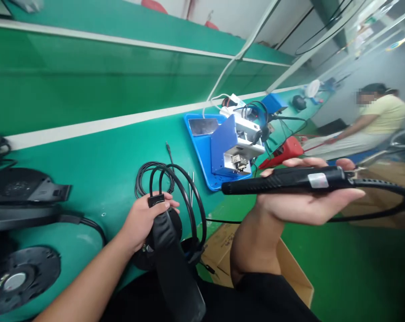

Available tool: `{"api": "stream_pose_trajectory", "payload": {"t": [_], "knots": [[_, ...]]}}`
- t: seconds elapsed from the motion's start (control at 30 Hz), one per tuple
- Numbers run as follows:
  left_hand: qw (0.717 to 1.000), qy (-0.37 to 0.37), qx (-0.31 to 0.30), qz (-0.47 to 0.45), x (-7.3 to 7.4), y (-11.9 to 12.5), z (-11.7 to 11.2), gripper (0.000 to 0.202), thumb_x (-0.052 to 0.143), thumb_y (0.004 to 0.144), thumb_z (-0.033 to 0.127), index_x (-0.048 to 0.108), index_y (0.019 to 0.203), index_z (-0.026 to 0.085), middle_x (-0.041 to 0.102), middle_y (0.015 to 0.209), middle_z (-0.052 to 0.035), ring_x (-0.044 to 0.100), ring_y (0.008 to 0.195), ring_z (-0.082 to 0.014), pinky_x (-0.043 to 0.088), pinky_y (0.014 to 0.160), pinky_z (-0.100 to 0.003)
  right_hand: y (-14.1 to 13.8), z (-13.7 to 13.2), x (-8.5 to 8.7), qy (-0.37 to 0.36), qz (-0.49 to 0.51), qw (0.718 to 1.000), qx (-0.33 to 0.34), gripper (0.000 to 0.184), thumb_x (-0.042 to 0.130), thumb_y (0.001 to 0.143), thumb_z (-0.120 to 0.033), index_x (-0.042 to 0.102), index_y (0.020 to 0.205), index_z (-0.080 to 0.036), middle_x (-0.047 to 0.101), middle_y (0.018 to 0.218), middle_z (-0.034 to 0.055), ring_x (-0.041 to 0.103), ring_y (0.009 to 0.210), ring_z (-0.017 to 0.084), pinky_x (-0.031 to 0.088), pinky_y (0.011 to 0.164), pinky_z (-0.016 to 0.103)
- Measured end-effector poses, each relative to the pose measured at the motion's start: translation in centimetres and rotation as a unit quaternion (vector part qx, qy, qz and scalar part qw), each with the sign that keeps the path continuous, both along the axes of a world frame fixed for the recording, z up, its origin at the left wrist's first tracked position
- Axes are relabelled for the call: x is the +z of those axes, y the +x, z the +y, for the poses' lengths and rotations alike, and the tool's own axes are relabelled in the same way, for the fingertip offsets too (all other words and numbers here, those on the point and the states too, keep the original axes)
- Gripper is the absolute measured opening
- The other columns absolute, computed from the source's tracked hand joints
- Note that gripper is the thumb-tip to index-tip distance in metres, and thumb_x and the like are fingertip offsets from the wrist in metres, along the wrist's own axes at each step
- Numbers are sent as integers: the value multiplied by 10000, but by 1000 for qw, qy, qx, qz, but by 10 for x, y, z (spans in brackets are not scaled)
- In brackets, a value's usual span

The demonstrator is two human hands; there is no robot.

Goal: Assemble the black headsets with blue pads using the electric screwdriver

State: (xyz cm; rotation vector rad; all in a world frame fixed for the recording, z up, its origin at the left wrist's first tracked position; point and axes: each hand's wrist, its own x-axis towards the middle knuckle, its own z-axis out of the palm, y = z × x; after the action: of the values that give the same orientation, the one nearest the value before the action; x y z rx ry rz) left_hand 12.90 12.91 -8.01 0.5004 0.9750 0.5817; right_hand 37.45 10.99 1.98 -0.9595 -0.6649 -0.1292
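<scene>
My left hand [144, 219] is closed around a black headphone [175, 268] at the end of its padded headband, where two black rods or cords loop out. A round ear cup [175, 222] shows partly behind my fingers. Raised at the right, my right hand [296, 203] grips a black electric screwdriver [279, 180]. Its narrow end points left, toward the blue tray, and a thick black cable leaves its right end. Whether a bit sits in the narrow end I cannot tell. A coil of thin black cable [140, 181] lies on the green bench just beyond my left hand.
A blue tray [199, 154] carries a blue and silver machine [238, 147]. More black headphone parts [28, 277] lie at the left. A red tool [284, 150] is behind the screwdriver. Cardboard boxes [222, 255] stand below the bench edge. A seated person [383, 116] is at the far right.
</scene>
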Motion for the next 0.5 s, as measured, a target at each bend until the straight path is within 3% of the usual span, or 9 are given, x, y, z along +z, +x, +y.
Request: {"api": "stream_pose_trajectory", "payload": {"t": [0.1, 0.2, 0.27, 0.37, 0.5], "knots": [[1000, -7, 4, -4, -1, 0, 0, 440, 945, 591, 291, 708, 929, 137, 816, 845, -90, 773, 765, -234, 605, 690, -296, 33, 14, 7, 56, -22, 991, -123, 434, 97, 1050, -432, 465, 1067, -203, 465, 801, -25, 491, 456, 77, 411, 358, 212], [1000, -12, 6, -7, -1, 1, 0, 459, 947, 600, 297, 702, 951, 133, 821, 881, -113, 779, 758, -251, 620, 689, -326, 47, 26, 11, 138, -77, 967, -199, 266, 196, 1053, -351, 412, 1044, -196, 507, 1013, 38, 545, 521, 41, 418, 387, 207], [1000, -12, 5, -5, -2, 1, 0, 465, 949, 604, 299, 700, 960, 130, 819, 881, -116, 777, 729, -250, 626, 684, -338, 52, 32, 10, 158, -106, 960, -204, 210, 223, 1049, -319, 389, 1064, -190, 510, 1038, 54, 569, 545, 44, 436, 411, 218], [1000, -9, 7, -2, -2, 1, -1, 466, 951, 607, 298, 702, 962, 129, 816, 874, -111, 777, 722, -247, 632, 686, -340, 59, 37, 5, 151, -131, 961, -192, 220, 220, 1047, -328, 380, 1080, -181, 477, 915, 10, 521, 477, 39, 408, 402, 216], [1000, -7, 7, -3, -3, 1, -2, 451, 945, 620, 297, 701, 961, 129, 816, 883, -116, 781, 731, -250, 635, 689, -342, 64, 35, 0, 169, -121, 956, -206, 241, 187, 1042, -340, 382, 1065, -199, 466, 1074, 62, 545, 530, 34, 388, 340, 204]]}}
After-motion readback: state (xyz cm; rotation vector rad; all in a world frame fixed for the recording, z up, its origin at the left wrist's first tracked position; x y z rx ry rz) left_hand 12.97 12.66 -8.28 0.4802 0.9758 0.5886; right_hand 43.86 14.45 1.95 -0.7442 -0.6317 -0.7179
